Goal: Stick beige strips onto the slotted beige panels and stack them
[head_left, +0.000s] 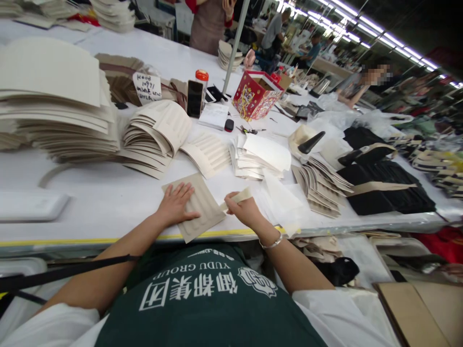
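A beige ribbed panel (204,207) lies at the table's front edge, turned at a slant. My left hand (178,203) rests flat on its left part, fingers spread. At the panel's right corner my right hand (244,209) is closed on a narrow cream strip (241,195), one end of which sticks out above the fist and the other reaches the panel's corner. White thin sheets (284,200) lie just right of my right hand. Behind the panel are a small stack of ribbed pieces (208,153) and a pile of white sheets (262,154).
Tall stacks of beige panels (50,77) fill the left of the table (104,193). A red box (256,94), a phone (194,99) and a metal pole (236,46) stand behind. Black pieces (387,188) lie right. People are in the background.
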`<state>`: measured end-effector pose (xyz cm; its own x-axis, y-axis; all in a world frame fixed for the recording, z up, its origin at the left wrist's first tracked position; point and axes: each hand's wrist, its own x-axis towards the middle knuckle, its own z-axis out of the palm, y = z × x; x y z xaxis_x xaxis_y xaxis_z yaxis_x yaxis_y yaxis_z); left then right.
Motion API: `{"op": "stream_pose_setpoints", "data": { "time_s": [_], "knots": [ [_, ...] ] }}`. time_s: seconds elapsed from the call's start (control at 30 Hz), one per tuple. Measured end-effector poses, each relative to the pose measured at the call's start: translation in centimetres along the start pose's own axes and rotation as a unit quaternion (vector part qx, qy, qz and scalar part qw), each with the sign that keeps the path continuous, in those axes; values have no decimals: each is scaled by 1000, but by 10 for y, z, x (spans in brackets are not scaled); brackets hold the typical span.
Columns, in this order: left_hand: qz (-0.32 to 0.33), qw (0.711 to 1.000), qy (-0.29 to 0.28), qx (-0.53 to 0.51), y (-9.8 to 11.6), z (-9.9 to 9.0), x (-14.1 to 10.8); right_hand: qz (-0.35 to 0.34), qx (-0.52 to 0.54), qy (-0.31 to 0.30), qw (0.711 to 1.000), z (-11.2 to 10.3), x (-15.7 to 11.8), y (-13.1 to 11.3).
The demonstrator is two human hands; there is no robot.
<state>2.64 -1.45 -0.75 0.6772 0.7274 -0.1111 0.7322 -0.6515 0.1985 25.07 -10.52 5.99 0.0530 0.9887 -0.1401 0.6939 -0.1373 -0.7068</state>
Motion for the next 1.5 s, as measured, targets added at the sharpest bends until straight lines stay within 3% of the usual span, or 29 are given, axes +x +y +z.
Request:
{"op": "stream_pose_setpoints", "data": {
  "time_s": [0.13, 0.23, 0.3, 0.43, 0.5, 0.57, 0.7, 0.77, 0.83, 0.97, 1.03, 1.1, 1.23, 1.33, 1.4, 1.5],
  "knots": [
    [4, 1000, 9, -14, -2, 1, -1, -88, -72, 61, 992, 30, 72, -27],
    [3, 1000, 7, -27, -3, 3, -2, -84, -160, 55, 982, 46, 96, -41],
    [2, 999, 12, -34, -3, 3, -2, -70, -213, 40, 974, 45, 82, -38],
    [-1, 999, 11, -42, -3, 2, -3, -69, -261, -23, 963, 34, 24, -16],
    [2, 999, 3, -42, -3, 1, -3, -69, -262, -43, 962, 32, 13, -13],
    [9, 999, 3, -42, -4, 2, -1, -77, -257, -29, 963, 37, 28, -18],
    [12, 999, 11, -41, -7, 5, 2, -95, -233, 58, 966, 50, 87, -39],
    [4, 999, 11, -40, -7, 5, 3, -91, -234, 67, 966, 52, 94, -40],
    [-4, 999, 9, -40, -6, 5, 3, -90, -244, 47, 965, 48, 74, -32],
    [-10, 999, -2, -41, -2, 1, 2, -76, -230, -13, 970, 30, 1, -7],
    [-6, 999, -10, -41, -3, -1, 1, -61, -199, -43, 977, 22, -17, -2],
    [13, 999, -16, -42, -7, -2, 0, -54, -159, -34, 985, 20, -9, -5],
    [60, 997, -18, -43, -16, -1, -3, -76, -120, 64, 988, 33, 58, -26],
    [62, 997, -15, -45, -19, 0, -4, -100, -150, 60, 982, 47, 93, -43],
    [62, 997, -14, -49, -19, 1, -4, -127, -170, 34, 977, 52, 90, -45],
    [62, 997, -7, -55, -19, 1, -5, -146, -171, -18, 974, 50, 54, -35]
  ]
}}
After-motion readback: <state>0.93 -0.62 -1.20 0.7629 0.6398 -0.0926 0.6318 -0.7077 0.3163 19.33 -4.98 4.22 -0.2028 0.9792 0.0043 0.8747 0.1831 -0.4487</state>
